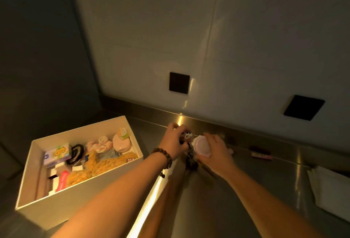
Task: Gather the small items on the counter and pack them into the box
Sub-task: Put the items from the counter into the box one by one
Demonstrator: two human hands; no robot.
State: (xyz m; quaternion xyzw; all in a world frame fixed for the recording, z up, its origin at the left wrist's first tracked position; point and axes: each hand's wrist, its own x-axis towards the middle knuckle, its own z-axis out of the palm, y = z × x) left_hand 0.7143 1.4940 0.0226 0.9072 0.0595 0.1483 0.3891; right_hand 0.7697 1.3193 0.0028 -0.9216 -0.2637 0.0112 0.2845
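Observation:
A white open box [47,199] stands on the steel counter at the left, holding several small items, among them a tissue pack, a black round case, a pink round container and a tan plush. To its right, near the counter's back edge, my left hand [173,144] grips a small plush toy [187,135] with a white face. My right hand [214,154] holds a round pink container [202,145] beside it. A small pink stick-shaped item [262,155] lies on the counter further right.
The steel counter [246,190] meets a white wall carrying two black square plates [179,82] [304,107]. A folded white cloth or paper [329,189] lies at the right edge. A wooden bead bracelet [164,156] sits on my left wrist.

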